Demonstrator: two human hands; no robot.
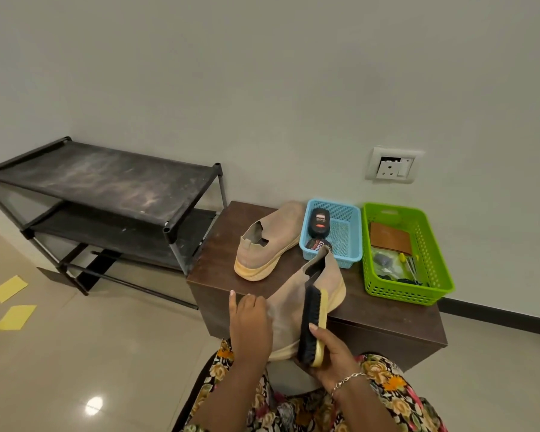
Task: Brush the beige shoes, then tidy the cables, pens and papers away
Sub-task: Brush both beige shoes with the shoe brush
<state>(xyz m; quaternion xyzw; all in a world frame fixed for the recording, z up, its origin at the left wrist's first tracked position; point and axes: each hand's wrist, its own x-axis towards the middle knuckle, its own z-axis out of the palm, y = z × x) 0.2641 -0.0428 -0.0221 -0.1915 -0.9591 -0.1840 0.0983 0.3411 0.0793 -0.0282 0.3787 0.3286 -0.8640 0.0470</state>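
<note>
Beige and, I judge, soft and light, the near shoe is lying at the front edge of the cabinet, so I am bracing its upper with my left hand, fingers straight, while my right hand is clasping the brush against it.

One wide-angle view only, worn on the person's head, facing forward and down, close above the right hand gripping the brush; wall beyond.
</note>
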